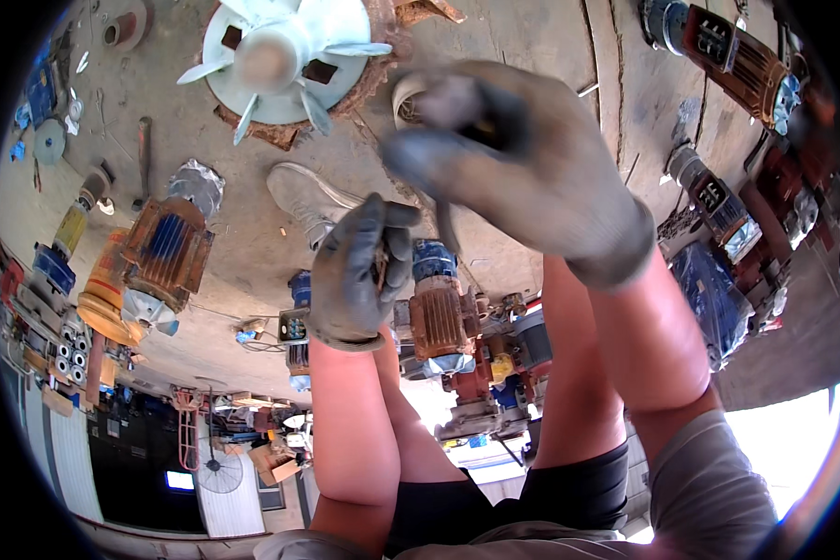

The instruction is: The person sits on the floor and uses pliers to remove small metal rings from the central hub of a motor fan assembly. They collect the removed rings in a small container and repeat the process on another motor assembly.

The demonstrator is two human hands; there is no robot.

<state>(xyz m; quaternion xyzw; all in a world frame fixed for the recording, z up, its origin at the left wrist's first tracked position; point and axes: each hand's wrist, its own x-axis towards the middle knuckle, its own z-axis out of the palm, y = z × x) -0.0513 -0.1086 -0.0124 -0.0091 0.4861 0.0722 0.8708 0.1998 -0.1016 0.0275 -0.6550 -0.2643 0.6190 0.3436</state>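
Both my hands wear grey work gloves with dark-coated fingers. My left hand (357, 271) is closed, its fingers curled around something small and brownish that I cannot make out. Higher and to the right, my right hand (541, 154) is blurred by motion; its fingers are curled around something dark with a yellowish patch, too smeared to name. A dark narrow bar (446, 226) shows just below that hand; whether it is held there is unclear. Beyond both hands lies a pale blue fan wheel (275, 61) with several blades, set on a rusty round housing (383, 93).
My grey shoe (308, 198) stands between the fan wheel and my left hand. Rusty electric motors rest on the concrete floor at the left (166, 245), near my legs (436, 317) and at the far right (742, 70). A hammer-like tool (144, 159) lies at the left.
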